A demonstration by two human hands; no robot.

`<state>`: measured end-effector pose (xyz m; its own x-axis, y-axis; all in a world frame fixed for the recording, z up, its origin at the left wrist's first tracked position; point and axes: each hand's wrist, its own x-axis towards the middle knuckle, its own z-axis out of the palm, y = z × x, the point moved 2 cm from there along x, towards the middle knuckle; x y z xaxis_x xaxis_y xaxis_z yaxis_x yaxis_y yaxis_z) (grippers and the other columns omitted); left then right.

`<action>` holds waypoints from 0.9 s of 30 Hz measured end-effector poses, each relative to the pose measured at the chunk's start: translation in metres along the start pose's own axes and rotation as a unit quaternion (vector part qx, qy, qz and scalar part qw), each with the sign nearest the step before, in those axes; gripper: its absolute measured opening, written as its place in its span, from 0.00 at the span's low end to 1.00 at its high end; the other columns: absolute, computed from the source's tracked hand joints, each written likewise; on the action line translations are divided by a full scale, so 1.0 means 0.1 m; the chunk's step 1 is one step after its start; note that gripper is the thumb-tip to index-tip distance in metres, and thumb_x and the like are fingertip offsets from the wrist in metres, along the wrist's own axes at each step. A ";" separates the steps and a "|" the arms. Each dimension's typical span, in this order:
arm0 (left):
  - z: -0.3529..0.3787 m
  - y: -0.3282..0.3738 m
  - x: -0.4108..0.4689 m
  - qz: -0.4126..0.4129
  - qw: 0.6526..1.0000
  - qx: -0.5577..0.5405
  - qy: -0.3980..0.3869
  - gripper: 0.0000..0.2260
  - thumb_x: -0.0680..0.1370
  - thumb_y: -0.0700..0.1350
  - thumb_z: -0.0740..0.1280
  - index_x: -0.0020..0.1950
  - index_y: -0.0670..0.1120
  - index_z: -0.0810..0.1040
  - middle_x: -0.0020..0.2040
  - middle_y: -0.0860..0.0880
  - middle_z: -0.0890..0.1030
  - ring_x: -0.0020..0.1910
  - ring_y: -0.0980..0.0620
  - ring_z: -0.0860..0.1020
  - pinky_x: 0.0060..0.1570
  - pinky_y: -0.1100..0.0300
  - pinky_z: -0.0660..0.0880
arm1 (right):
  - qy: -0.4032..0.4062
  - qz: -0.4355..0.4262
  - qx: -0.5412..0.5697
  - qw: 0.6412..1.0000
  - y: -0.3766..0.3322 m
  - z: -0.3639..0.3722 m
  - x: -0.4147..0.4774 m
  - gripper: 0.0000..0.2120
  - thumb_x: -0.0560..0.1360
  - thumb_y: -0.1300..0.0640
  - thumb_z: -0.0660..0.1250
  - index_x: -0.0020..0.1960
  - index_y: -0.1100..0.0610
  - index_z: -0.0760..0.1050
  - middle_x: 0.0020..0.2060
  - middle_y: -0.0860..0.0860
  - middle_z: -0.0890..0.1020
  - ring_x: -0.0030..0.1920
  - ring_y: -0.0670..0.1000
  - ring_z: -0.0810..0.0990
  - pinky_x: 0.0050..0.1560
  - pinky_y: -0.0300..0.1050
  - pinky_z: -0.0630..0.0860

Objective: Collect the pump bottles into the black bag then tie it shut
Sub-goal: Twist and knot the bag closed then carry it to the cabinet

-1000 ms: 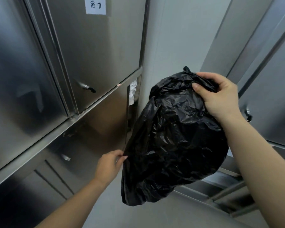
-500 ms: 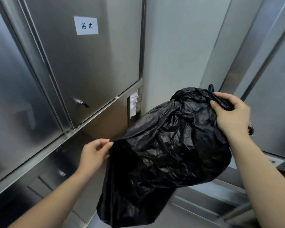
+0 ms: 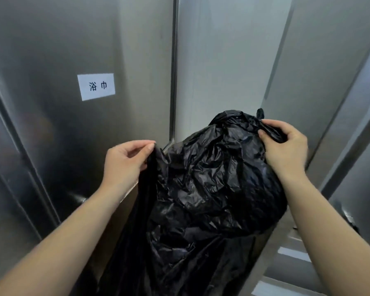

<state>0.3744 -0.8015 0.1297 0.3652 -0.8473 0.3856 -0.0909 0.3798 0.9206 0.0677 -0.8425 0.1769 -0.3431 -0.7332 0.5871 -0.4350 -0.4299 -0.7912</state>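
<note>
while l hand (image 3: pixel 124 165) pinches black bag (image 3: pixel 212 189) edge, r hand (image 3: pixel 286 146) grips its bunched top.

1 black bag (image 3: pixel 212 189), 2 hands, 1 paper label (image 3: pixel 96 86), perhaps 2 cabinet handles.

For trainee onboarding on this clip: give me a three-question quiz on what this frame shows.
1. True or false: both hands grip the black bag.
2. Which hand pinches the bag's bunched top: A) left hand B) right hand?
3. What is stuck to the steel cabinet door?

Key: 1 true; 2 B; 3 a white label with printed characters.
</note>
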 end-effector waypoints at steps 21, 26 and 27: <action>1.67 0.29 2.27 0.003 0.990 -0.073 -0.119 0.03 0.75 0.45 0.71 0.41 0.50 0.81 0.38 0.50 0.81 0.38 0.55 0.79 0.36 0.64 0.78 | 0.116 -0.100 -0.033 0.988 -0.13 0.75 1.35 0.10 0.71 0.62 0.72 0.50 0.49 0.82 0.41 0.44 0.79 0.41 0.29 0.76 0.45 0.19 0.66; 2.04 0.29 2.63 0.028 0.990 -0.065 -0.123 0.03 0.74 0.47 0.71 0.44 0.50 0.82 0.43 0.48 0.82 0.41 0.54 0.80 0.40 0.61 0.78 | 0.146 -0.118 -0.023 0.982 -0.02 0.80 1.75 0.10 0.72 0.62 0.71 0.51 0.51 0.82 0.42 0.46 0.79 0.41 0.32 0.76 0.46 0.20 0.66; 2.09 0.25 2.68 0.032 0.990 -0.062 -0.121 0.02 0.74 0.48 0.72 0.43 0.51 0.82 0.42 0.49 0.83 0.41 0.54 0.80 0.40 0.61 0.78 | 0.146 -0.122 -0.024 0.982 0.02 0.83 1.81 0.10 0.72 0.62 0.71 0.51 0.51 0.82 0.42 0.46 0.79 0.41 0.32 0.76 0.46 0.20 0.66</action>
<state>0.2765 -1.0970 0.2689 0.1285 -0.8782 0.4608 0.0127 0.4661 0.8847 0.0735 -1.0201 0.2676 -0.4447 -0.4270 0.7873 -0.5696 -0.5436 -0.6165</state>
